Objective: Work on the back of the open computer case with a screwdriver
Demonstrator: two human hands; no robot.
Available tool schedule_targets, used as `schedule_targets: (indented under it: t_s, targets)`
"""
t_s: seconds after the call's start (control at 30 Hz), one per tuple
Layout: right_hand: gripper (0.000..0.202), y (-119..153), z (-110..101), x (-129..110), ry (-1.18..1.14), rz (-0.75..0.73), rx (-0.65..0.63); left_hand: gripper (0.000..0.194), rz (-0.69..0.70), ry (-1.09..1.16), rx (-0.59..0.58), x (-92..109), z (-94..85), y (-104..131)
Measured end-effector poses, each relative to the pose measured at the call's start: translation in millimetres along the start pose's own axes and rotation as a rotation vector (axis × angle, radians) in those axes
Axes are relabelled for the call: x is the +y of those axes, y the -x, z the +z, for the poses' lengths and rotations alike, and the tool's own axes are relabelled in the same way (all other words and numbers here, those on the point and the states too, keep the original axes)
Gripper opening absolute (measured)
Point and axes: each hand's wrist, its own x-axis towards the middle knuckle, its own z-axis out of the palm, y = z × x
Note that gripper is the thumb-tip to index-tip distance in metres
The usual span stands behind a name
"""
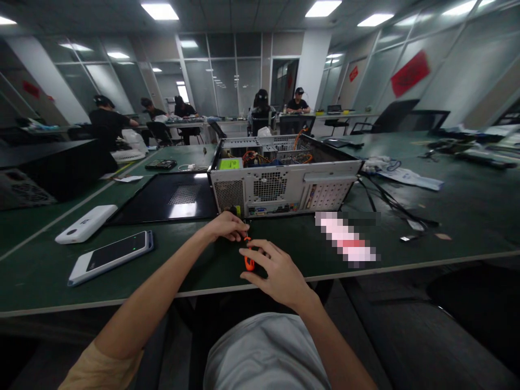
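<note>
A screwdriver point(249, 264) with an orange and black handle stands in front of the computer case, its thin shaft pointing away from me. Around the handle curl the fingers of my right hand point(278, 271), thumb and forefinger on its left side. My left hand point(228, 226) is closed in a pinch at the shaft's tip; whatever lies between those fingertips is hidden. Just beyond both hands lies the opened computer case point(280, 192) on its side, its rear panel towards me. Cables and a green-labelled part point(230, 163) show inside it.
Left of the case lie a black side panel point(166, 200), a white power bank point(86, 223) and a phone-like device point(111, 257). Black cables point(390, 200) and gloves point(382, 164) lie to the right, near a blurred-out patch point(345, 238). Several people sit at far tables.
</note>
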Motion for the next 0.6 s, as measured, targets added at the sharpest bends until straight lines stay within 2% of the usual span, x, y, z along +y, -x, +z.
schedule_targets:
  t_s: [0.13,0.33,0.6]
  targets:
    - [0.028,0.5,2.2,-0.6,0.003,0.071,0.039,0.033,-0.009,0.005,0.002,0.7,-0.1,0.3]
    - [0.034,-1.3,0.1,-4.5,0.009,0.129,0.039,0.032,-0.001,0.013,-0.001,0.1,-1.3,-0.2]
    - [0.030,2.0,1.0,2.1,-0.202,0.083,0.041,0.022,-0.020,0.022,0.000,1.4,-0.6,1.2]
